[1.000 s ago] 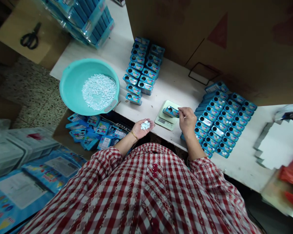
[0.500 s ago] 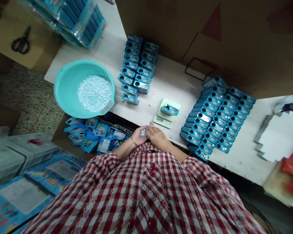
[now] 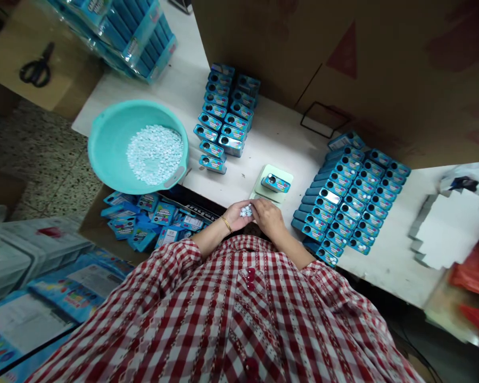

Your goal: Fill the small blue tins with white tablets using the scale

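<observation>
My left hand [image 3: 234,217], a gold bangle on its wrist, is cupped around a small heap of pale mint candies [image 3: 246,211]. My right hand [image 3: 269,217] is against its fingers, with its own fingers bent together at the edge of the heap; whatever they pinch is hidden. Just beyond both hands, a small blue tin [image 3: 275,183] with a round hole in its top stands on a pale green scale [image 3: 281,171]. The scale's near end is partly covered by my hands.
A turquoise basin [image 3: 107,149] holds many more candies at the left. Rows of blue tins [image 3: 211,122] stand beyond it, and filled-looking tins [image 3: 335,205] at the right. Below the white table [image 3: 279,133] is a box of blue packets [image 3: 163,214]. A large cardboard box [image 3: 271,53] rises behind.
Both hands have moved slightly right and up, closer to the scale and now overlapping its near end. The candies in my left palm show more plainly. The tin remains on the scale.
</observation>
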Action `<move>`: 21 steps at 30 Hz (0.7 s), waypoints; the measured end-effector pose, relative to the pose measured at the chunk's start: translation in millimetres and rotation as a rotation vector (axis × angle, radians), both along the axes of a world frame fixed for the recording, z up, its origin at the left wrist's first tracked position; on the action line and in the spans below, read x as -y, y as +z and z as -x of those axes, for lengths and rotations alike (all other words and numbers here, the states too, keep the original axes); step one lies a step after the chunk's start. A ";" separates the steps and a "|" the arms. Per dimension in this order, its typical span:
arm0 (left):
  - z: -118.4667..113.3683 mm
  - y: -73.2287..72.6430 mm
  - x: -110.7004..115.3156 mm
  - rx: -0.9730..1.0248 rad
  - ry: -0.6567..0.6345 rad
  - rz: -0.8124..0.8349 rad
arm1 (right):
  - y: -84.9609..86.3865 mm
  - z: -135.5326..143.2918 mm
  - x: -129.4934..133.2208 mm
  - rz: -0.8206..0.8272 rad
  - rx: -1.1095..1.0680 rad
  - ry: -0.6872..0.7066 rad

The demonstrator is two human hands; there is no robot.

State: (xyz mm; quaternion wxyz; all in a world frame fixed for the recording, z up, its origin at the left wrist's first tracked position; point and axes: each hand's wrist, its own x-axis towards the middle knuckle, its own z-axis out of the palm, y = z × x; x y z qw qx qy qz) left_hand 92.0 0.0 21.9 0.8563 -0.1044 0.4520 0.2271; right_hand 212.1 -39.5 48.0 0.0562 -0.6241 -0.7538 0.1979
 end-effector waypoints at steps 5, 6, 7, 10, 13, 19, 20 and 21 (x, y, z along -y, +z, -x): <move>-4.9 1.0 1.5 0.007 0.011 0.029 | -6.3 -3.5 4.3 -0.063 0.011 0.042; -6.1 1.5 1.6 0.016 0.013 0.021 | -8.3 -4.4 5.6 -0.087 0.012 0.053; -7.4 2.2 1.3 0.026 0.016 0.010 | -9.8 -5.3 6.4 -0.112 0.014 0.060; -11.3 5.2 -2.3 0.053 0.034 -0.017 | -9.2 -9.7 4.6 -0.185 -0.018 0.045; -13.2 7.3 -9.0 0.074 0.060 -0.034 | -3.3 -19.8 -5.8 -0.247 -0.118 -0.037; -6.4 4.8 -18.5 0.053 0.041 -0.085 | -6.5 -61.1 -40.1 -0.287 -0.178 -0.291; -3.2 3.8 -18.7 0.040 0.051 -0.082 | -9.1 -67.7 -43.9 -0.276 -0.147 -0.281; 0.8 2.8 -18.5 0.026 0.064 -0.077 | -11.4 -73.1 -46.4 -0.252 -0.107 -0.262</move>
